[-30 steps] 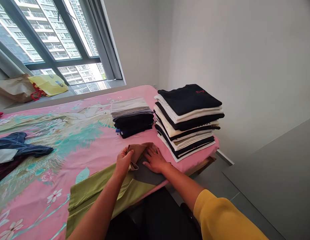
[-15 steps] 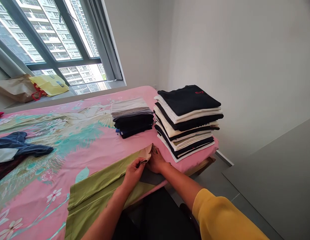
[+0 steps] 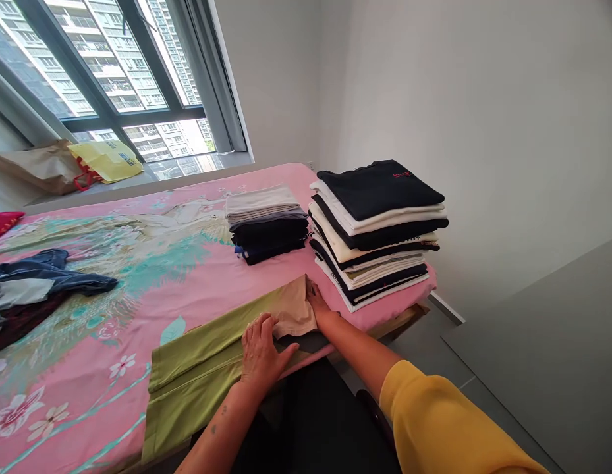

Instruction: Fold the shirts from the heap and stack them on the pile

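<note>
Olive-green trousers [image 3: 197, 359] lie folded lengthwise along the bed's near edge, with a beige patch of cloth [image 3: 293, 309] turned up at their right end. My left hand [image 3: 263, 352] rests on the trousers beside this patch, palm down with its fingers and thumb spread, holding nothing. At the right end, my right hand [image 3: 320, 306] is closed at the edge of the beige cloth; its fingertips are partly hidden there. A dark grey part of the cloth [image 3: 310, 342] shows below the patch.
A tall stack of folded shirts [image 3: 379, 237] stands just beyond my right hand. Left of it is a lower pile of folded clothes [image 3: 269, 224]. Crumpled jeans [image 3: 53, 273] lie at the left on the pink flowered bedsheet [image 3: 201, 289]. Bags [image 3: 108, 161] sit by the window.
My left hand has let go of the beige edge and now lies spread on the trousers. The beige cloth has been laid flatter. The view has shifted slightly.
</note>
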The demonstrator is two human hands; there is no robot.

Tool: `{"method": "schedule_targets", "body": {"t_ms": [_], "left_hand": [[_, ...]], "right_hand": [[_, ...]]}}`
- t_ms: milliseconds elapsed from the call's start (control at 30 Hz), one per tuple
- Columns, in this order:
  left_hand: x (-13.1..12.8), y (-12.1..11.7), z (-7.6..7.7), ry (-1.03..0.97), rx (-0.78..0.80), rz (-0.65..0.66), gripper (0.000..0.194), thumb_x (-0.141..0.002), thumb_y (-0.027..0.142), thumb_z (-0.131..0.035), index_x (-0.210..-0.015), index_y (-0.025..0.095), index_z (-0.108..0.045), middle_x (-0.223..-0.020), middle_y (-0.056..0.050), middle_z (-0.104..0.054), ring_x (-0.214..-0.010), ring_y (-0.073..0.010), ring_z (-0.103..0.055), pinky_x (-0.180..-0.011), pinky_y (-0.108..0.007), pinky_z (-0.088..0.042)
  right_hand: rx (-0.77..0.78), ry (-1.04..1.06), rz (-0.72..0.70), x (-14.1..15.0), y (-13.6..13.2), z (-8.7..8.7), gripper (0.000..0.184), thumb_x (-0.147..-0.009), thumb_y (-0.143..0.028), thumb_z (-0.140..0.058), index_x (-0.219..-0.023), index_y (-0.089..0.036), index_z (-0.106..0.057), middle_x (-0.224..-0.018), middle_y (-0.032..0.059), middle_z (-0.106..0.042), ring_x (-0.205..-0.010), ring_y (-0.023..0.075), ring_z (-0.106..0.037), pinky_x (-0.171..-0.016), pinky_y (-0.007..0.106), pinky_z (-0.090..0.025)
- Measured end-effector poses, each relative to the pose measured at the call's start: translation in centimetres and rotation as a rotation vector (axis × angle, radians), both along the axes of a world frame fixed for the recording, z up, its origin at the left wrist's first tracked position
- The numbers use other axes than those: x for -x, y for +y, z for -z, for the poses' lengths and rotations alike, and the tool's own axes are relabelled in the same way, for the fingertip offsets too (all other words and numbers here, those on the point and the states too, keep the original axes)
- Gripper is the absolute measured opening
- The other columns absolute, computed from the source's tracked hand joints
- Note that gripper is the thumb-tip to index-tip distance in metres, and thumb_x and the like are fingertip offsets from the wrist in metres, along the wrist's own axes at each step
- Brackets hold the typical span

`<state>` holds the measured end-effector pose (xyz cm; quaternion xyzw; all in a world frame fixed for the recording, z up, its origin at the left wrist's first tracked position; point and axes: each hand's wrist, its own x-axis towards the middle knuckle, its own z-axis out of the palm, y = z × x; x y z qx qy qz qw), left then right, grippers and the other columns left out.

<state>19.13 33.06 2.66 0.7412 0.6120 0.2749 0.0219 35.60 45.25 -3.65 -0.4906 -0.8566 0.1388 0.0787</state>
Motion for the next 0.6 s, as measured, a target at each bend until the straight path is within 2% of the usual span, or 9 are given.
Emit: {"method": "schedule_targets", "body": {"t_ms": [100, 200, 300, 333, 400, 467, 533, 600], "left_hand": [[0.3, 0.0, 1.0, 0.117, 0.029, -0.076, 0.051, -0.062, 0.043, -0.072, -0.102, 0.019, -0.051, -0.12, -0.013, -0.053, -0.115, -0.0319, -0.046, -0.099, -0.049, -0.03], [0.0, 0.7, 0.9, 0.159, 0.014, -0.112, 0.041, -0.066, 0.044, -0.067, -0.095, 0.019, -0.052, -0.11, -0.012, -0.057, -0.108, -0.0303, -0.049, -0.099, -0.049, -0.028], [0.1, 1.6, 0.1, 0.187, 0.0, -0.104, 0.017, -0.072, 0.029, -0.061, -0.086, 0.021, -0.056, -0.095, -0.007, -0.062, -0.098, -0.027, -0.053, -0.102, -0.05, -0.023], [0.4, 1.9, -0.2, 0.197, 0.004, -0.07, 0.012, -0.072, 0.021, -0.058, -0.084, 0.022, -0.057, -0.091, -0.005, -0.063, -0.095, -0.0256, -0.055, -0.103, -0.05, -0.021], [1.2, 2.2, -0.7, 0.217, 0.02, 0.034, 0.02, -0.071, 0.008, -0.051, -0.082, 0.024, -0.059, -0.087, -0.002, -0.065, -0.091, -0.0224, -0.057, -0.105, -0.049, -0.018], [2.3, 2.1, -0.9, 0.242, 0.06, 0.158, 0.03, -0.071, 0.003, -0.045, -0.086, 0.025, -0.061, -0.089, -0.002, -0.066, -0.089, -0.0204, -0.058, -0.102, -0.044, -0.027], [3.2, 1.8, -1.0, 0.265, 0.125, 0.278, 0.038, -0.072, 0.001, -0.042, -0.094, 0.025, -0.061, -0.096, -0.003, -0.065, -0.089, -0.0196, -0.058, -0.091, -0.036, -0.038], [3.6, 1.3, -1.2, 0.267, 0.163, 0.328, 0.042, -0.071, 0.001, -0.043, -0.101, 0.025, -0.06, -0.103, -0.005, -0.062, -0.093, -0.0201, -0.057, -0.082, -0.033, -0.042]], "right_hand": [[0.042, -0.046, -0.026, 0.1, -0.1, -0.2, 0.087, -0.07, -0.043, -0.064, -0.144, -0.016, -0.028, -0.152, 0.0108, -0.017, -0.14, 0.0336, -0.005, -0.114, 0.049, -0.001], [0.043, -0.051, -0.026, 0.2, 0.0, -0.3, 0.083, -0.072, -0.038, -0.062, -0.145, -0.021, -0.025, -0.152, 0.0078, -0.019, -0.14, 0.0323, -0.005, -0.114, 0.05, 0.001], [0.029, -0.071, -0.033, 0.2, -0.1, -0.4, 0.086, -0.073, -0.04, -0.061, -0.147, -0.023, -0.019, -0.153, 0.0059, -0.015, -0.14, 0.0312, -0.001, -0.113, 0.051, 0.0], [0.018, -0.07, -0.042, 0.2, -0.1, -0.5, 0.089, -0.072, -0.041, -0.062, -0.147, -0.023, -0.018, -0.153, 0.0065, -0.014, -0.14, 0.0314, 0.0, -0.113, 0.051, -0.001], [-0.002, -0.051, -0.052, 0.1, -0.3, -0.7, 0.091, -0.072, -0.044, -0.062, -0.147, -0.02, -0.017, -0.153, 0.0087, -0.012, -0.14, 0.0317, 0.002, -0.113, 0.051, 0.0], [-0.011, -0.021, -0.061, 0.0, -0.6, -1.0, 0.091, -0.073, -0.047, -0.06, -0.147, -0.017, -0.017, -0.153, 0.0115, -0.01, -0.14, 0.0322, 0.003, -0.113, 0.052, 0.001], [-0.007, -0.001, -0.069, 0.0, -0.7, -1.1, 0.093, -0.073, -0.05, -0.059, -0.147, -0.014, -0.017, -0.153, 0.0137, -0.008, -0.14, 0.0334, 0.003, -0.112, 0.053, 0.002], [0.001, 0.008, -0.079, 0.0, -0.8, -1.2, 0.092, -0.073, -0.052, -0.058, -0.147, -0.014, -0.018, -0.153, 0.0143, -0.008, -0.14, 0.0343, 0.003, -0.111, 0.054, 0.003]]}}
